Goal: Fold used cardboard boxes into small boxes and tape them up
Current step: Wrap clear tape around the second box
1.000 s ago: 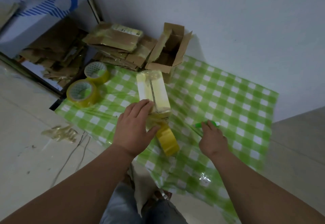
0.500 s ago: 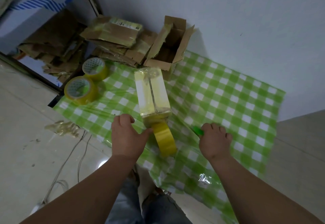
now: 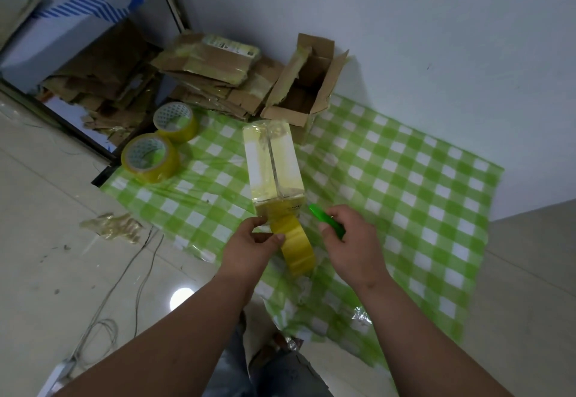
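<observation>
Two spare tape rolls [image 3: 151, 157] were seen at cloth's [image 3: 405, 178] far-left corner, flattened cardboard [image 3: 212, 75] beyond. Taped box [image 3: 274, 162] was laid mid-cloth. Tape roll [image 3: 296, 247] at box's near end was pinched by left hand [image 3: 252, 248]. Green cutter [image 3: 327, 220] was gripped by right hand [image 3: 352, 240].

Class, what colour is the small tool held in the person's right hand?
Bright green: the tool sticks out of the right hand, seen in the head view.
</observation>
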Tool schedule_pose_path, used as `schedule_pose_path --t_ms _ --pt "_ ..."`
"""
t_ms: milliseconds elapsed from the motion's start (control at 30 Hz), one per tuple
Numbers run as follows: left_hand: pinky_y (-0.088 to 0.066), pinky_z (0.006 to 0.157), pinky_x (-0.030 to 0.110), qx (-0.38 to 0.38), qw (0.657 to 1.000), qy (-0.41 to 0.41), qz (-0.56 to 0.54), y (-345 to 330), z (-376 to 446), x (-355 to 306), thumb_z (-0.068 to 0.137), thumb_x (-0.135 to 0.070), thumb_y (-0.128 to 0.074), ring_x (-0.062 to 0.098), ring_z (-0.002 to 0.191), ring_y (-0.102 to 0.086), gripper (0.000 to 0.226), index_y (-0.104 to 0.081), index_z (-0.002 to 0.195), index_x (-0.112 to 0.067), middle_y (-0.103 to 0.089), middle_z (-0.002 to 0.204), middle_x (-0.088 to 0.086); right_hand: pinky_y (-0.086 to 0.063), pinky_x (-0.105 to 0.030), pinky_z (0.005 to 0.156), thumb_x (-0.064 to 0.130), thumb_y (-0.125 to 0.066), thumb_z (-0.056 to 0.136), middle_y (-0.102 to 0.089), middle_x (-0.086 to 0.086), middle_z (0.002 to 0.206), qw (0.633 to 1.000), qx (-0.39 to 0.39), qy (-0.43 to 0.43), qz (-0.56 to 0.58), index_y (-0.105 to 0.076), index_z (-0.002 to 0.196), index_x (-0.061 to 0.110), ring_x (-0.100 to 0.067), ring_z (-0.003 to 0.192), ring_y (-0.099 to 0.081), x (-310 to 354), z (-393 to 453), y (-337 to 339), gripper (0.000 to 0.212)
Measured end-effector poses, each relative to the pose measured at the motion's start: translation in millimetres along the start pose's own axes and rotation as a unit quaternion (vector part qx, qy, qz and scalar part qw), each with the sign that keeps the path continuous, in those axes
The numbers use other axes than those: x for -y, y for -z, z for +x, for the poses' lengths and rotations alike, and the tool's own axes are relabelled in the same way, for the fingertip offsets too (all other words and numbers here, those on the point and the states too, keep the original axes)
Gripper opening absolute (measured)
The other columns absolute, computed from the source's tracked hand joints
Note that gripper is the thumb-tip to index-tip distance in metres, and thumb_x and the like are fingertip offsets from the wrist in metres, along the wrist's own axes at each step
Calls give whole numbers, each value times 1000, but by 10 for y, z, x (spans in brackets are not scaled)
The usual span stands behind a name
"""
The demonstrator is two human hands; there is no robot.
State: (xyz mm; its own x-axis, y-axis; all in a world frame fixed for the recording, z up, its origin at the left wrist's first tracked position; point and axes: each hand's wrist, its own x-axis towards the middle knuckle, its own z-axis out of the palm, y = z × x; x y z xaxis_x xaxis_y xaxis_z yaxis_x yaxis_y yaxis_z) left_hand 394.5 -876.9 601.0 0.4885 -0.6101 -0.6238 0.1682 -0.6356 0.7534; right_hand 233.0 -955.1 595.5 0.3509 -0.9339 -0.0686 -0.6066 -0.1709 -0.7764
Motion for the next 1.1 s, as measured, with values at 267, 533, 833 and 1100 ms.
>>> schedule_pose_path --t_ms 267,533,833,1100 --pt "-59 69 30 43 986 79 -141 -13 65 -65 86 -1 -71 19 66 -67 32 -61 113 -15 -70 80 8 -51 -37 72 33 -58 86 -65 3 93 997 16 68 -36 -69 104 15 -15 78 -59 126 -103 12 28" --pt "-56 62 33 84 968 99 -215 16 17 0 90 4 -61 26 77 -66 28 -62 109 -16 -70 94 14 -43 -37 78 34 -53 85 -66 4 93 982 89 108 -127 -69 102 19 -19 86 -61 322 23 -98 28" --pt "-56 62 30 71 974 62 -205 24 -19 35 93 -2 -61 23 78 -64 23 -64 111 -14 -65 90 12 -40 -36 83 35 -50 87 -65 4 100 974 103 105 -173 -67 106 20 -19 91 -61 386 70 -136 30" --pt "-54 62 30 40 983 37 -177 10 7 69 93 -11 -66 20 68 -58 10 -68 103 -12 -60 82 8 -41 -37 81 35 -51 84 -66 3 95 977 83 101 -168 -67 100 20 -20 85 -63 392 34 -147 28"
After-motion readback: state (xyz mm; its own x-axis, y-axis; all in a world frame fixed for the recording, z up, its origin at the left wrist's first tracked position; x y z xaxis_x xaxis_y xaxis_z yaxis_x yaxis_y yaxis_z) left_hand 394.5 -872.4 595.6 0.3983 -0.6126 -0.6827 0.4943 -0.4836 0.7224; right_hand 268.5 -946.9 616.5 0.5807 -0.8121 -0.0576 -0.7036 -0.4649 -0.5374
